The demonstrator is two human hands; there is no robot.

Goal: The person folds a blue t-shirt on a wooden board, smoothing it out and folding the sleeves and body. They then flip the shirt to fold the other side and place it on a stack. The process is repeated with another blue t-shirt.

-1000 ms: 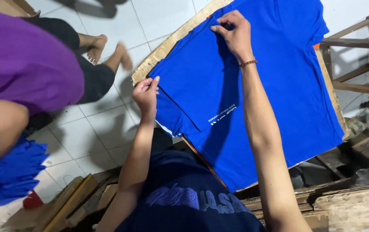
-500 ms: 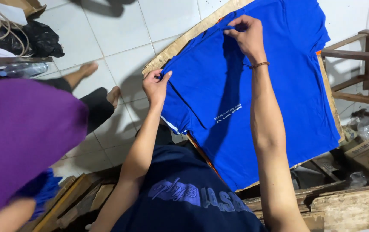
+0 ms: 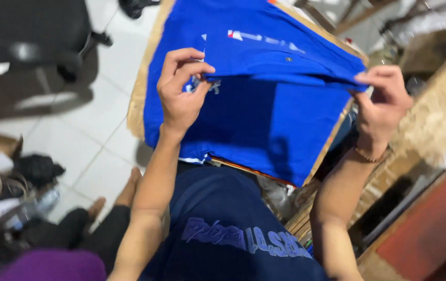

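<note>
The far end of the bright blue cotton shirt (image 3: 264,119) is running off the top edge, so its full shape cannot be told. The pale wooden desk (image 3: 139,99) is lying almost wholly under the cloth, only its rim showing. The white print on the shirt is blurring too much to make out. The left hand (image 3: 181,88) is covering the fold's corner, and the right hand (image 3: 384,99) is hiding the other. The black swivel chair (image 3: 41,52) and the purple cloth (image 3: 51,265) are being cut by the edges.
</note>
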